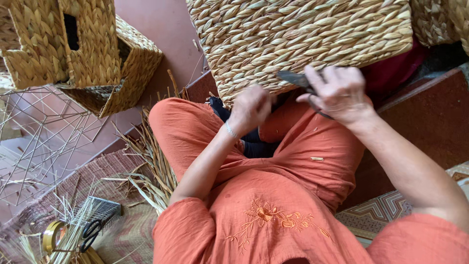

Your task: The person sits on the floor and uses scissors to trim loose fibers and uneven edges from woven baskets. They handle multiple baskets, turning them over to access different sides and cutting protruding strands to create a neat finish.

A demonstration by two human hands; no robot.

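Observation:
A large woven straw basket point(298, 39) rests tilted against my knees, its lower edge facing me. My left hand point(250, 108) pinches at that lower edge, fingers closed on the weave or a strand; which one is hidden. My right hand point(339, 93) grips dark scissors point(298, 80), their blades pointing left toward the basket's edge just above my left hand. I sit cross-legged in orange clothes.
Finished woven baskets point(83, 49) are stacked at the upper left above a bare wire frame point(34, 142). Loose dried straw point(154, 166) lies beside my left knee. A tape roll point(51, 235), black-handled scissors point(89, 233) and a wire brush point(105, 208) lie on a mat at the lower left.

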